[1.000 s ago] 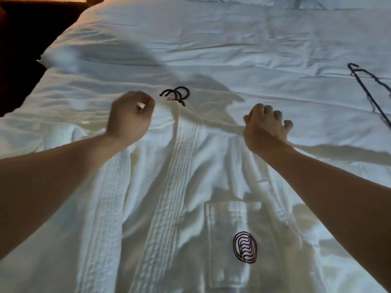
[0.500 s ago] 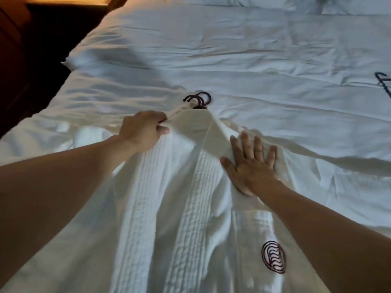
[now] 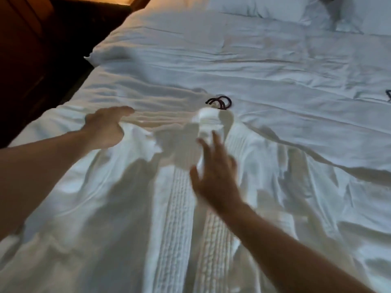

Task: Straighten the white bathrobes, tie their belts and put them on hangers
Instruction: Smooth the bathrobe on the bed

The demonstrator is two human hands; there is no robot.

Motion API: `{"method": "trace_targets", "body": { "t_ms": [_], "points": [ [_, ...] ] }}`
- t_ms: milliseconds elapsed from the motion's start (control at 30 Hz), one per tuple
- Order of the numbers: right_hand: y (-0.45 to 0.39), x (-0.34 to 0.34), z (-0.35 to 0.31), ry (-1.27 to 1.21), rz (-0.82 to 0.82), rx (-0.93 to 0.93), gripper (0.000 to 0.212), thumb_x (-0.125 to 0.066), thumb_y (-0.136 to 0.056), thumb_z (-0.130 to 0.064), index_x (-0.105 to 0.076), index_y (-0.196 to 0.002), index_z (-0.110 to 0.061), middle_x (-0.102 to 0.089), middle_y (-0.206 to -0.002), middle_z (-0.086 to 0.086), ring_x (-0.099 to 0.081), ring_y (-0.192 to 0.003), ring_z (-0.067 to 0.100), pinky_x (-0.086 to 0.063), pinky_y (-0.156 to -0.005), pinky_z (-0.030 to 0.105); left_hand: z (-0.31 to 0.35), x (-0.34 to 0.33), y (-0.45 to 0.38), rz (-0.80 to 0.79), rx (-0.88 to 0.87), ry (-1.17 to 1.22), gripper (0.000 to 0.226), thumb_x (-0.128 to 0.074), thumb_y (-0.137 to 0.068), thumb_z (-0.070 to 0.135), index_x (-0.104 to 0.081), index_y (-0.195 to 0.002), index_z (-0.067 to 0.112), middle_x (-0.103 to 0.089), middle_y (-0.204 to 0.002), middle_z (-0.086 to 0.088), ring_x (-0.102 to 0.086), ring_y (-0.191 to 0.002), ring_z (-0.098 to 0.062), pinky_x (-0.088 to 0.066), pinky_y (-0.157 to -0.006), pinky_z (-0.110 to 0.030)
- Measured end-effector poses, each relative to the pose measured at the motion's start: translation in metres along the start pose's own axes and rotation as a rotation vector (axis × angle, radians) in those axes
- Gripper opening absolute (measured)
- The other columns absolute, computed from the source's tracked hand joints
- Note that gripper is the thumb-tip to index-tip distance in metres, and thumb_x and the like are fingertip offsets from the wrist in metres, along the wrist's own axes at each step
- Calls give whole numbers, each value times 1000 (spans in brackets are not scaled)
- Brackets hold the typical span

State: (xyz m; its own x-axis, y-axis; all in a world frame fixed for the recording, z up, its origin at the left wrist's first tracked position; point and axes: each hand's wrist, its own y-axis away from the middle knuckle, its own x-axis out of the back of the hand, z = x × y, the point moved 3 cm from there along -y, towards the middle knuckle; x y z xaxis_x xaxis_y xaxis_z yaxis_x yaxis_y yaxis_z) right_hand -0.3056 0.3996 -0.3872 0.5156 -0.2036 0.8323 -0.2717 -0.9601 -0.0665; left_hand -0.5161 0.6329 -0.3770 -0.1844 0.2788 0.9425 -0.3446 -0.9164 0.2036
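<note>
Fingers (image 3: 127,111) of the left hand (image 3: 105,127) and right hand (image 3: 215,172) are spread and released, holding nothing, apparently smoothing the white bathrobe (image 3: 184,208) lying flat on the bed (image 3: 275,60), its hanger hooks (image 3: 220,102) poking from the collar

This is a bedroom, most likely a hotel room. A wide bed (image 3: 264,66) made up in white sheets fills the space beyond both hands, with pillows (image 3: 260,7) at its far end. A white robe (image 3: 182,218) on dark hangers (image 3: 220,102) lies under the right hand (image 3: 215,174). Left of the left hand (image 3: 105,127), dark wooden furniture (image 3: 19,49) stands under warm lamp glow.
</note>
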Motion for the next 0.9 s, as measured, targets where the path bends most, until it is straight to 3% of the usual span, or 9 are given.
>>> {"method": "trace_targets", "body": {
  "t_ms": [100,200,333,433,500,567,667,733,900],
  "points": [
    [19,-61,-34,-25,-429,-223,67,-15,-100,-66,8,-158,-45,34,-162,-15,29,-151,25,17,-118,60,-33,5,3,-278,13,-110,72,-53,-77,35,-27,-133,72,-51,-148,10,-51,-131,-29,-41,-104,-51],
    [24,-91,-26,-3,-423,-358,68,-10,-97,-71,16,-155,-48,39,-157,-21,37,-147,25,29,-112,57,-46,0,2,-262,-69,-174,46,-41,-78,60,-46,-123,59,-55,-138,12,-53,-126,-29,-41,-102,-55],
    [26,-106,-22,87,-432,-365,71,-15,-96,-73,18,-154,-49,44,-154,-22,39,-146,25,28,-111,59,-65,-5,0,-144,-54,-167,33,-44,-85,63,-60,-106,42,-62,-124,6,-55,-116,-30,-42,-98,-51],
    [27,-108,-21,111,-419,-362,71,-17,-96,-73,18,-154,-51,45,-153,-22,38,-147,25,27,-112,60,-80,2,7,108,105,-156,37,-40,-99,58,-63,-97,29,-66,-116,-8,-56,-112,-38,-39,-93,-52],
    [28,-109,-21,112,-416,-367,71,-18,-96,-73,18,-154,-51,45,-154,-22,37,-147,25,26,-113,60,-88,6,15,191,206,-95,33,-44,-98,56,-63,-104,29,-64,-119,-12,-55,-112,-42,-38,-92,-54],
    [27,-108,-23,106,-433,-367,72,-18,-96,-73,18,-153,-51,44,-154,-21,36,-147,26,25,-113,60,-99,7,28,171,220,-2,41,-47,-96,58,-56,-125,30,-57,-135,-10,-53,-120,-43,-38,-96,-55],
    [25,-101,-22,70,-464,-352,74,-25,-95,-75,14,-154,-52,40,-156,-22,34,-149,24,23,-114,59,-122,10,61,-29,162,-88,51,-41,-97,62,-41,-141,37,-51,-145,-3,-55,-121,-39,-36,-97,-51],
    [25,-93,-19,32,-507,-334,76,-31,-94,-74,7,-156,-52,35,-159,-22,31,-150,23,20,-115,58,-139,12,87,-94,199,-202,50,-39,-97,57,-38,-144,39,-50,-147,-3,-51,-126,-38,-33,-96,-50],
    [28,-57,-30,8,-535,-312,61,-37,-102,-60,-20,-158,-44,11,-168,-16,8,-156,28,3,-121,60,-150,33,140,34,237,-174,41,-46,-94,54,-46,-131,37,-54,-138,-4,-50,-122,-40,-34,-93,-53]
  ]
}}
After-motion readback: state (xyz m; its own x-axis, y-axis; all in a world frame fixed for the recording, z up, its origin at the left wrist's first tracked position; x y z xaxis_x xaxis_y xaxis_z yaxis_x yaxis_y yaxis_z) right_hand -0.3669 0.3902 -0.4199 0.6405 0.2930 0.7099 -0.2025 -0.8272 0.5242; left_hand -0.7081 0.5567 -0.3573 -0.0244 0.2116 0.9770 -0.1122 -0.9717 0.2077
